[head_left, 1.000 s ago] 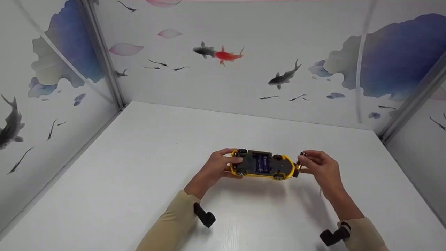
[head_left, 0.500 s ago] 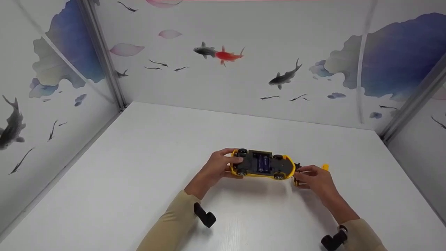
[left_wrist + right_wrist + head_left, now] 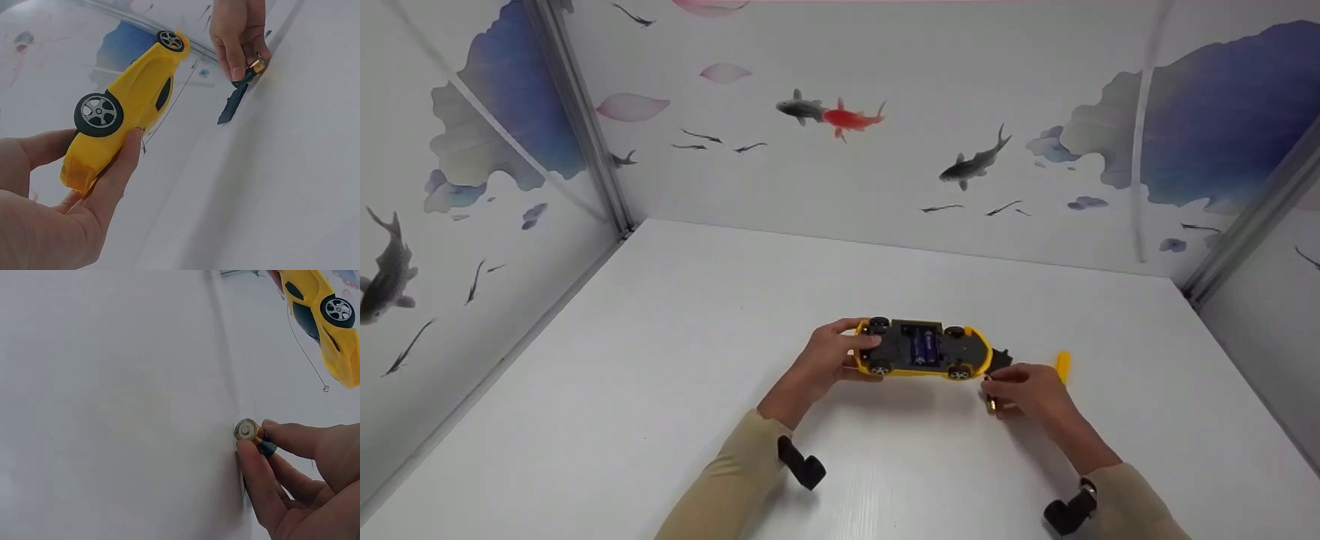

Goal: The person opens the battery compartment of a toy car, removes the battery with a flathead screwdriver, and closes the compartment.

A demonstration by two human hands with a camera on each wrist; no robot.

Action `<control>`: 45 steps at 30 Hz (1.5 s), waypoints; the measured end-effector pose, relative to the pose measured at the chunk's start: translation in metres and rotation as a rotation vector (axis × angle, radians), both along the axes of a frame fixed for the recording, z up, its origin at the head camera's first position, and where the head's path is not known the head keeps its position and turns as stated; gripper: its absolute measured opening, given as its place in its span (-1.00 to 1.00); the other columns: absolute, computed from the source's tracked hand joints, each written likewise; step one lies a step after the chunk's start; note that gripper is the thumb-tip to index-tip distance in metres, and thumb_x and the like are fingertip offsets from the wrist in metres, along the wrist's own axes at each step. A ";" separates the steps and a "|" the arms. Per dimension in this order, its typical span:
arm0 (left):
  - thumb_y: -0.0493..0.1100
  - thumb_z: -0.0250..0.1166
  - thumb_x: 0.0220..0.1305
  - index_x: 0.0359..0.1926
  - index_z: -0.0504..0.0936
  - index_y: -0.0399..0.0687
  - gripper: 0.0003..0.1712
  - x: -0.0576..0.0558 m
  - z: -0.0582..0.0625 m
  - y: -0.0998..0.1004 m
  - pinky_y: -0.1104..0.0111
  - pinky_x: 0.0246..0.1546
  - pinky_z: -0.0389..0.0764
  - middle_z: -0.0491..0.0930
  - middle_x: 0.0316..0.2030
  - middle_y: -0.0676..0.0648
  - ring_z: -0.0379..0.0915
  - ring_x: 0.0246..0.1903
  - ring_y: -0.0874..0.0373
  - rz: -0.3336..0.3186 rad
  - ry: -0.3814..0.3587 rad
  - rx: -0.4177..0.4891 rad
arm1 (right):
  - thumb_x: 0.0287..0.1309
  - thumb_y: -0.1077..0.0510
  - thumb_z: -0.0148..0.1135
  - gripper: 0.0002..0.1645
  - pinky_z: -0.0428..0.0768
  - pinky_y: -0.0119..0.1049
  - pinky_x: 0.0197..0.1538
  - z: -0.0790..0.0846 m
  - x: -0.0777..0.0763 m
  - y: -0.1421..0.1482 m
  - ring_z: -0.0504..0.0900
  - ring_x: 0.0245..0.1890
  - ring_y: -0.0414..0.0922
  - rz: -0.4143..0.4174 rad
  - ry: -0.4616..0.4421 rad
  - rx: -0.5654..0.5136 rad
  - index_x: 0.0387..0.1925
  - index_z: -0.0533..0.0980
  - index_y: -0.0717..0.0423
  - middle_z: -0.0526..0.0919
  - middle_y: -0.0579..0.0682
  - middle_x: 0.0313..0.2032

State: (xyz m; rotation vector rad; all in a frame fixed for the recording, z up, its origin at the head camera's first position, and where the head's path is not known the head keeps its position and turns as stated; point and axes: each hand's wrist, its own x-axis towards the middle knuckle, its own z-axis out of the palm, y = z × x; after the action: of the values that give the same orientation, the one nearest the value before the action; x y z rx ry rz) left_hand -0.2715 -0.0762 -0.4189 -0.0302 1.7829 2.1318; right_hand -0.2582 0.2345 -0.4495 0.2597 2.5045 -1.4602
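My left hand [image 3: 832, 351] grips the rear or front end of a yellow toy car [image 3: 976, 352], held above the table with its dark underside facing up. Two dark blue batteries [image 3: 924, 348] lie side by side in its uncovered battery compartment. In the left wrist view, the thumb and fingers clasp the car body [image 3: 132, 84] near one wheel. Lower right of the car, my right hand [image 3: 1031, 391] pinches a gold-and-black battery [image 3: 247, 430] between thumb and fingers, close to the tabletop. A flat black piece [image 3: 232, 107] lies by those fingers, partly covered by them.
A yellow bar-like piece [image 3: 1063, 366] lies just beyond the right hand, its lower part hidden. The white table [image 3: 697, 315] is enclosed by fish-patterned panels [image 3: 870, 180] at the back and both sides.
My right hand has come down and slightly toward me with the battery, uncovering the black piece and the yellow bar-like piece. The left hand and car stay nearly still.
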 end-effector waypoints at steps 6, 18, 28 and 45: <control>-0.14 0.32 0.33 0.35 0.44 -0.11 -0.40 -0.002 -0.001 0.002 0.11 -0.10 0.75 0.51 0.18 -0.31 0.67 -0.10 -0.08 0.001 -0.008 0.002 | 0.24 0.10 0.36 -0.49 0.76 -0.27 -0.21 0.003 0.001 -0.001 0.73 -0.32 -0.13 -0.009 -0.006 0.013 0.10 0.53 0.36 0.77 0.13 -0.18; -0.14 0.34 0.31 0.36 0.44 -0.10 -0.39 -0.001 -0.003 0.003 0.11 -0.12 0.76 0.52 0.15 -0.30 0.67 -0.10 -0.09 -0.007 -0.010 0.001 | 0.26 0.05 0.35 -0.47 0.75 -0.29 -0.22 0.001 0.003 0.000 0.72 -0.32 -0.14 -0.013 0.028 0.045 0.12 0.53 0.33 0.76 0.14 -0.15; -0.14 0.33 0.31 0.36 0.44 -0.09 -0.38 -0.003 -0.003 0.003 0.10 -0.12 0.76 0.52 0.16 -0.32 0.68 -0.10 -0.08 -0.014 -0.008 0.014 | 0.37 -0.11 0.20 -0.37 0.74 -0.30 -0.06 0.020 0.009 0.010 0.63 0.11 0.07 -0.047 0.143 0.013 0.28 0.46 0.22 0.55 0.24 0.20; -0.12 0.34 0.31 0.35 0.46 -0.05 -0.40 0.001 -0.005 0.005 0.12 -0.12 0.76 0.53 0.15 -0.30 0.67 -0.09 -0.10 -0.021 -0.015 -0.050 | 0.28 -0.18 0.29 -0.30 0.52 0.08 0.32 0.064 0.027 -0.020 0.40 0.38 0.19 0.186 0.384 0.135 0.32 0.44 0.08 0.43 0.15 0.35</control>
State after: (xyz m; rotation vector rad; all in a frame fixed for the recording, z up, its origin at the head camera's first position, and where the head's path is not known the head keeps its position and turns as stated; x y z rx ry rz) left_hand -0.2701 -0.0715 -0.4237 -0.0407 1.8202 2.0666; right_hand -0.2315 0.2147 -0.3852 -0.2508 2.8366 -1.3750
